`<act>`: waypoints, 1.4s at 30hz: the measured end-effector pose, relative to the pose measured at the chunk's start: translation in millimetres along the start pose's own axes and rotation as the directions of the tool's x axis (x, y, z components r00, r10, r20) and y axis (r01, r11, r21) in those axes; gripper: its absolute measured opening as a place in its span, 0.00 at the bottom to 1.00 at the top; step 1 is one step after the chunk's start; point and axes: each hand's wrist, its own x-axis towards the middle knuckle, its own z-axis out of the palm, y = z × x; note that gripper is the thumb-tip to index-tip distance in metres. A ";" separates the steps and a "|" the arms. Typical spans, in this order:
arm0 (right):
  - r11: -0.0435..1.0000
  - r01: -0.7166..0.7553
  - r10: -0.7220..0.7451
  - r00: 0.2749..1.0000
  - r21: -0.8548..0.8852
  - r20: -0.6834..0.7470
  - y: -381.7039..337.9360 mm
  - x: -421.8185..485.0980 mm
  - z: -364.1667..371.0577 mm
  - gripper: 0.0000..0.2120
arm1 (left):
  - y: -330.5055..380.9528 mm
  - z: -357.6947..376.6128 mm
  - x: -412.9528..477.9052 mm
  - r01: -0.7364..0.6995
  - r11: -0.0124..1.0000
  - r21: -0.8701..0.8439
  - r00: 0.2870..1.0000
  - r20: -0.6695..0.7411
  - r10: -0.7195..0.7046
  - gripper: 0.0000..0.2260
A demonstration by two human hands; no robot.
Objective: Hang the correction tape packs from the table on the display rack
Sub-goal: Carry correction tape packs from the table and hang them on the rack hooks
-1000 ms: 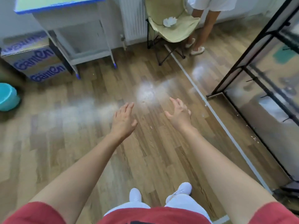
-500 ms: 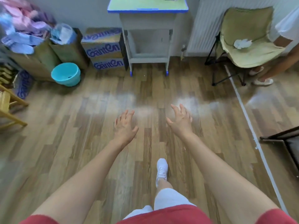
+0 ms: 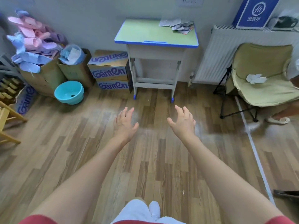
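A small table (image 3: 145, 33) with a green top and blue rim stands against the far wall. Several correction tape packs (image 3: 177, 24) lie in a loose pile at its back right corner. My left hand (image 3: 124, 124) and my right hand (image 3: 182, 122) are stretched out in front of me over the wooden floor, well short of the table. Both have relaxed, spread fingers and hold nothing. The display rack is out of view except for a dark base corner (image 3: 286, 194) at the lower right.
Cardboard boxes (image 3: 110, 70) and a teal basin (image 3: 69, 92) sit left of the table. A folding chair (image 3: 262, 78) stands at the right beside a radiator (image 3: 216, 54), with another person's foot (image 3: 277, 120) near it. A white line (image 3: 254, 151) runs along the floor.
The view has swung left, away from the black rack and toward the table, which now stands straight ahead and closer. Both hands stay open and empty in front of me.
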 end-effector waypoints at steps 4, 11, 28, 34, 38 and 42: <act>1.000 -0.018 0.018 1.000 -0.011 -0.023 5.1 64.2 -17.8 0.29 | 28.3 8.7 61.2 -0.014 0.999 -0.035 1.000 0.018 0.015 0.27; 1.000 -0.003 0.000 0.995 -0.027 -0.099 -3.5 206.4 -51.7 0.28 | 67.9 15.7 207.4 -0.042 0.997 -0.070 0.999 -0.025 0.040 0.27; 1.000 -0.012 0.012 0.985 -0.004 -0.175 -18.3 523.3 -137.7 0.28 | 190.6 12.4 525.1 -0.174 0.984 -0.045 0.984 -0.044 0.172 0.28; 1.000 0.003 -0.004 0.989 -0.008 -0.146 -8.2 651.0 -166.2 0.29 | 237.2 28.0 636.7 -0.121 0.990 -0.074 0.992 -0.044 0.118 0.28; 1.000 0.024 -0.025 0.991 -0.005 -0.130 -3.0 724.8 -185.1 0.29 | 268.6 37.6 698.3 -0.089 0.990 -0.108 0.995 -0.049 0.084 0.28; 1.000 0.021 -0.020 0.997 0.010 -0.072 0.2 778.9 -188.0 0.30 | 285.6 50.7 744.2 -0.053 0.983 -0.173 0.999 -0.009 0.053 0.28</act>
